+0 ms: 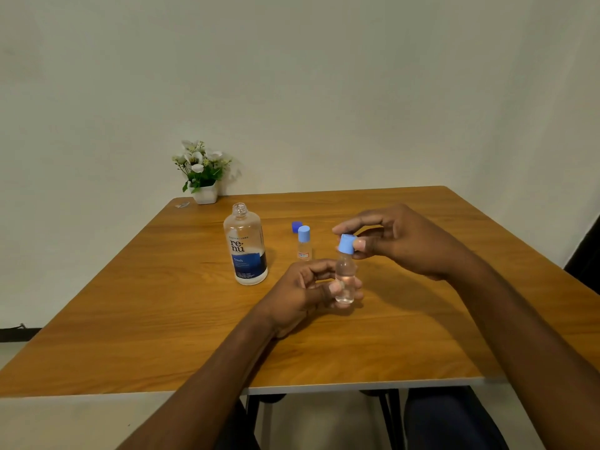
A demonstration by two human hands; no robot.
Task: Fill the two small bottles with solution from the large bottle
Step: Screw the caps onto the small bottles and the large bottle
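We see the left hand [305, 292] holding a small clear plastic bottle [344, 280] upright, its lower body pinched between thumb and fingers [336, 288], just right of the large clear bottle with a blue label [245, 245], which stands open on the wooden table [162, 303]. The right hand [399, 240] grips the light blue cap [346, 244] on the small bottle's neck, slightly tilted, with fingertips closed around it. A second small capped bottle [304, 243] stands between the large bottle and the hands, a dark blue cap [296, 227] behind it.
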